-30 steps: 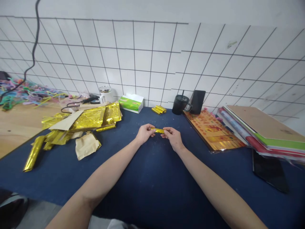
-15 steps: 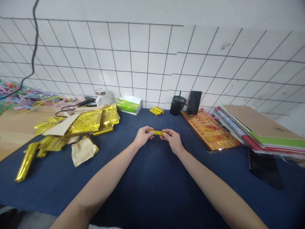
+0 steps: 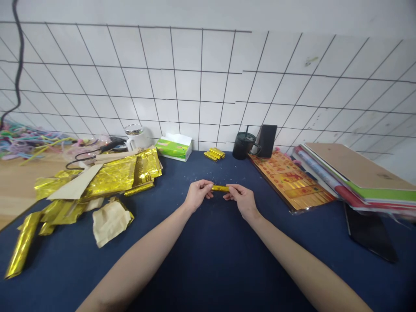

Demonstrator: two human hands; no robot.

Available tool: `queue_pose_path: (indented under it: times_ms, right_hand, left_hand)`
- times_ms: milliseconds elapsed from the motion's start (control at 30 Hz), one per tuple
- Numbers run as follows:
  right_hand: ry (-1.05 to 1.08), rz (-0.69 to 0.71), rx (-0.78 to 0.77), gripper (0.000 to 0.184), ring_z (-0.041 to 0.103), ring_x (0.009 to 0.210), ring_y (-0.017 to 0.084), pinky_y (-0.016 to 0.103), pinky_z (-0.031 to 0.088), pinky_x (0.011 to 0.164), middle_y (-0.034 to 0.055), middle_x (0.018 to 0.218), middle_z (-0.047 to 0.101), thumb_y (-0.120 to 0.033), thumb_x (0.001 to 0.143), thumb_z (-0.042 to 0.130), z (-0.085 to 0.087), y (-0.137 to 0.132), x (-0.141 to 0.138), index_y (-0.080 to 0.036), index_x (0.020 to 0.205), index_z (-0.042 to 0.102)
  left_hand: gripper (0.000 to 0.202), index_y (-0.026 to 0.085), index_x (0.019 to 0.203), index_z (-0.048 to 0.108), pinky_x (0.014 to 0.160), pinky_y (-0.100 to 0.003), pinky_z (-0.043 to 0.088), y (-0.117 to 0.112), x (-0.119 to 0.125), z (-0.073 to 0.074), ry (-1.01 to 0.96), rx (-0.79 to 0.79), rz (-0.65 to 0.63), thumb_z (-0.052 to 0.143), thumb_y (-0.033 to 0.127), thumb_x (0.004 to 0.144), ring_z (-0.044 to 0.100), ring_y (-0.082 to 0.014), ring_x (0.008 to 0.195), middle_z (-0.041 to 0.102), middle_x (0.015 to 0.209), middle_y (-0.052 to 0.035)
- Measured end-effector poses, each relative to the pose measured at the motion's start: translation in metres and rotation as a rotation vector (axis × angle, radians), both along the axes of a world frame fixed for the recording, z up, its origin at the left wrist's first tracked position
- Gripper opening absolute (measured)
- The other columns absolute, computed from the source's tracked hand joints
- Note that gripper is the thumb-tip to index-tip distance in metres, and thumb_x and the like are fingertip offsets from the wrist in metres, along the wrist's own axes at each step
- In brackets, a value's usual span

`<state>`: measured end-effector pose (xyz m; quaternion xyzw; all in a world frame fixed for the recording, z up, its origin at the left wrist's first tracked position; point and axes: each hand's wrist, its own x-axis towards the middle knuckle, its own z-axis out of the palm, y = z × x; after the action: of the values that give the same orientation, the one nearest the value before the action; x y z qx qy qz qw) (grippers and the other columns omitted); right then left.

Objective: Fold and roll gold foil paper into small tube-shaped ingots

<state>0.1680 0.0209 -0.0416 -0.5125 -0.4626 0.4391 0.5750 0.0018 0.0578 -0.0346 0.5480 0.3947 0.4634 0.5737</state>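
Observation:
Between my two hands is a short, narrow roll of gold foil paper (image 3: 220,188), held level above the dark blue table cover (image 3: 208,255). My left hand (image 3: 198,194) pinches its left end between thumb and fingers. The right end is gripped the same way by my right hand (image 3: 243,200). Straight beyond the hands, close to the wall, lies a small group of similar gold rolls (image 3: 214,154). Small pale specks are scattered on the cover just past my fingers.
At left lie gold foil sheets (image 3: 112,175), a crumpled paper piece (image 3: 112,222) and a longer gold roll (image 3: 22,245). Along the wall stand a white mug (image 3: 138,138), a tissue pack (image 3: 173,147), a dark cup (image 3: 243,145) and a phone (image 3: 267,141). Orange-gold paper (image 3: 292,180) and stacked boards (image 3: 364,169) lie right.
Both hands, still pinching the gold roll, appear slightly lower and further right in the picture. The camera view has shifted a little. The roll stays between the same fingers.

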Motion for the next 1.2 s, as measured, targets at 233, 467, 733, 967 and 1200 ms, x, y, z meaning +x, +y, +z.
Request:
queue_pose_path:
  times_ms: [233,467,733,967,1200]
  right_hand:
    - [-0.09,-0.015,0.022,0.033,0.06,0.049,0.016,0.031,0.049,0.054,0.0029,0.056,0.064,-0.042,0.071,0.059,-0.0002,-0.0021,0.0005,-0.013,0.088,0.064]
    - [-0.103,-0.01,0.038,0.031,0.058,0.05,0.015,0.028,0.046,0.053,0.0003,0.053,0.06,-0.039,0.069,0.06,0.0024,-0.0024,-0.0002,-0.014,0.088,0.063]
    - [-0.118,0.038,0.024,0.028,0.057,0.048,0.013,0.026,0.047,0.05,0.0006,0.063,0.061,-0.033,0.065,0.063,0.0021,-0.0002,0.0009,-0.015,0.085,0.062]
    - [-0.091,0.036,0.025,0.031,0.057,0.047,0.011,0.026,0.047,0.049,-0.0002,0.07,0.059,-0.032,0.065,0.06,-0.002,0.0031,0.0007,-0.016,0.091,0.059]
    - [-0.091,0.037,0.022,0.029,0.056,0.047,0.011,0.025,0.046,0.049,-0.0014,0.067,0.057,-0.031,0.066,0.061,-0.0023,0.0029,0.0013,-0.016,0.09,0.058]
  left_hand:
    - [0.03,0.011,0.077,0.061,0.043,-0.019,0.042,0.0026,-0.0001,-0.0028,-0.013,-0.033,0.005,0.062,0.039,0.067,0.055,-0.0092,0.044,0.06,0.057,-0.0005]
    - [0.031,0.01,0.081,0.06,0.044,-0.019,0.042,-0.0009,-0.002,0.0022,-0.018,-0.014,0.024,0.061,0.037,0.068,0.054,-0.009,0.042,0.057,0.049,0.001]
    - [0.032,0.009,0.083,0.059,0.05,-0.022,0.047,-0.0028,-0.0025,0.0041,-0.08,-0.039,0.066,0.067,0.033,0.063,0.058,-0.0111,0.049,0.06,0.056,-0.0006]
    - [0.035,0.009,0.083,0.058,0.055,-0.024,0.05,-0.0036,-0.0032,0.0015,-0.115,-0.064,0.09,0.07,0.03,0.059,0.06,-0.012,0.054,0.062,0.062,-0.0023]
    - [0.031,0.009,0.084,0.057,0.057,-0.023,0.049,-0.0016,-0.0034,-0.0007,-0.092,-0.046,0.09,0.066,0.03,0.063,0.06,-0.0108,0.057,0.062,0.065,-0.0029]
